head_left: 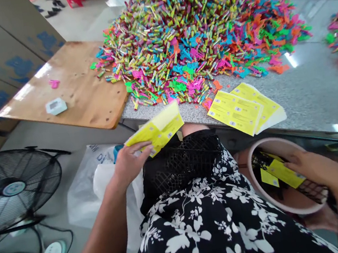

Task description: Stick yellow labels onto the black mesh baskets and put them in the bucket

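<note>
My left hand [131,161] grips a yellow printed card sheet [157,134] that seems folded or stacked, its pale inner side partly showing, above my lap. On the right, my right hand [310,167] reaches over a pinkish round bucket [262,197]. Its fingers are closed on a yellow card [284,173], with the fingertips partly hidden. Another small yellow card [269,177] lies in the bucket beside a dark mesh-like thing. Two fanned piles of yellow printed sheets [234,111] lie at the table's front edge, between my hands.
A large heap of small colourful tubes and plastic pieces [175,37] covers the grey stone table [309,98]. A wooden board [88,91] adjoins it at left, bearing a small white box [56,106]. A black fan [14,188] and plastic bags [84,193] stand at lower left.
</note>
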Tool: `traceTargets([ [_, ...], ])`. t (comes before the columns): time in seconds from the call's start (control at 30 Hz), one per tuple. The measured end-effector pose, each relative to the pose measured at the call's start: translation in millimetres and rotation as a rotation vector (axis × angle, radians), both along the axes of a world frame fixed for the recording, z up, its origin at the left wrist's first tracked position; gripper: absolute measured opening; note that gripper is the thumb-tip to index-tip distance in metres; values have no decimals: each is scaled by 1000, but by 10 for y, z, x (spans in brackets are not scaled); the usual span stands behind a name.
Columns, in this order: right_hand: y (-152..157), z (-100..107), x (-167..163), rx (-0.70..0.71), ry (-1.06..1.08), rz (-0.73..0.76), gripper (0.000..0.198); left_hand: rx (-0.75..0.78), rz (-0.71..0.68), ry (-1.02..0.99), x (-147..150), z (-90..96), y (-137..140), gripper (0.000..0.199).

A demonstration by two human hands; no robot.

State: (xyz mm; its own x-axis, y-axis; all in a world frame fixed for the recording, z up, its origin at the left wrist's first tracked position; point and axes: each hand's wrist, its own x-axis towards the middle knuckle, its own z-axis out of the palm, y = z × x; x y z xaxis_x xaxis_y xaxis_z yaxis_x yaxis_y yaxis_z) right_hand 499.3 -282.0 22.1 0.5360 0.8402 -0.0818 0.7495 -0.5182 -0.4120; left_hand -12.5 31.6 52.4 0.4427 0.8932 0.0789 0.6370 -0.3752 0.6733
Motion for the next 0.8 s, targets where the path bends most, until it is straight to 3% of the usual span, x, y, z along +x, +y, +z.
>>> traceTargets([
  [0.1,345,90,-417,-15,60,64,36,89,273,-241,-95,114,145,29],
  [0.2,966,432,-1117,222,227,98,44,51,372,-675,14,242,229,27],
  [0.27,1428,646,-1578,400,520,165,59,-111,336,-911,200,275,186,28],
  [0.33,1852,768,-1929,511,789,238,71,-300,291,-1003,409,252,58,31],
  [0.43,2289,781,-2172,612,998,365,54,-556,183,-995,612,167,-154,31],
  [0.5,2415,743,-2167,657,1029,368,43,-636,101,-988,631,146,-203,31],
  [0.57,2444,720,-2083,597,1031,374,40,-562,79,-1009,575,190,-152,41],
  [0.67,2442,751,-1932,309,1056,505,36,-377,103,-947,464,344,2,70],
  [0.73,2473,796,-1882,128,1095,627,32,-452,37,-820,447,436,63,77],
  [0.8,2526,834,-1889,17,1117,734,28,-660,-75,-735,500,471,60,69],
])
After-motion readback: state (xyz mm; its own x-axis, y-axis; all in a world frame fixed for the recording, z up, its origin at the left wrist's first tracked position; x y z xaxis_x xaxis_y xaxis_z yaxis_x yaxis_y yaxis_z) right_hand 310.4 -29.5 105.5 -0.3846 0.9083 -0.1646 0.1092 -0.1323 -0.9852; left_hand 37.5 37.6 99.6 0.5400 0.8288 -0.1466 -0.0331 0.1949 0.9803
